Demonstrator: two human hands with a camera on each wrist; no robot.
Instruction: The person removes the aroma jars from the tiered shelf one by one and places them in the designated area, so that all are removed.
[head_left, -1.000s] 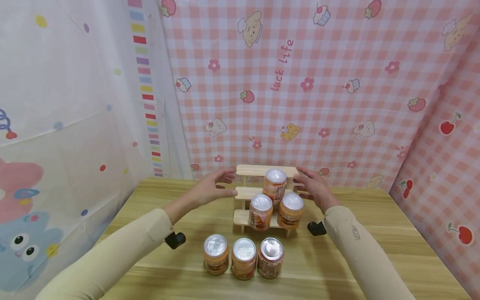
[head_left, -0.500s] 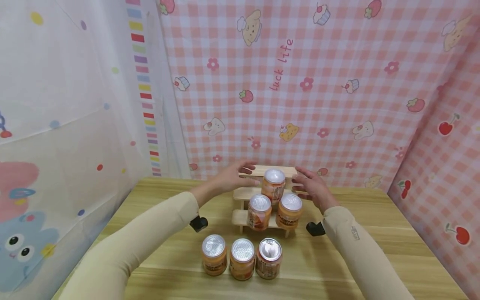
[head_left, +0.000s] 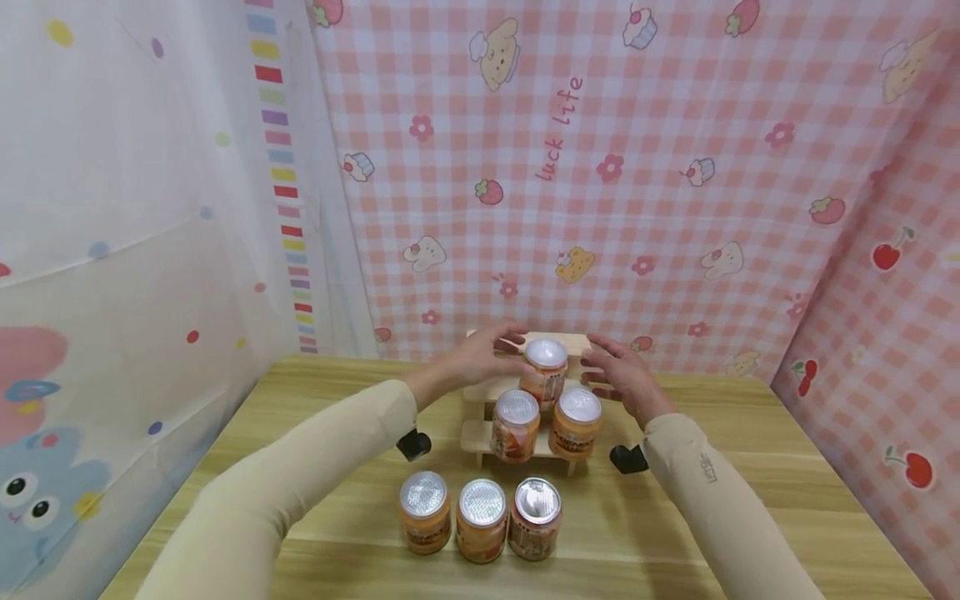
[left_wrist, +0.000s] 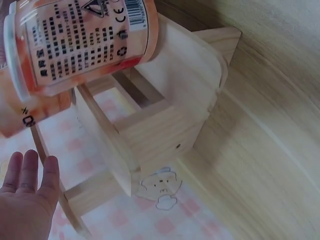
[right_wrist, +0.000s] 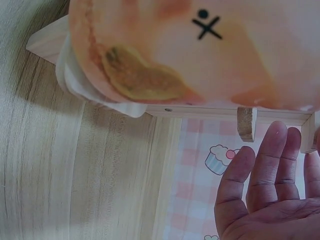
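My left hand (head_left: pixel 483 360) reaches over the left side of a small wooden three-step rack (head_left: pixel 476 433), its fingers beside the upper orange can (head_left: pixel 545 380). In the left wrist view the left hand (left_wrist: pixel 30 202) shows straight fingers with nothing in them. At the rack's right end is my right hand (head_left: pixel 628 377), with fingers loosely bent and spread; in the right wrist view this hand (right_wrist: pixel 272 192) holds nothing. On the lowest step stand two more orange cans, a left one (head_left: pixel 515 429) and a right one (head_left: pixel 575 427). All have silver lids.
In front of the rack, three orange cans, a left one (head_left: pixel 425 518), a middle one (head_left: pixel 482 525) and a right one (head_left: pixel 535 523), stand in a row on the wooden table (head_left: pixel 697 517). A pink checked cloth (head_left: pixel 465 267) hangs close behind the rack.
My left hand has moved right, from the rack's left end to beside the upper can. The right hand has stayed nearly still, and the cans stand as before.
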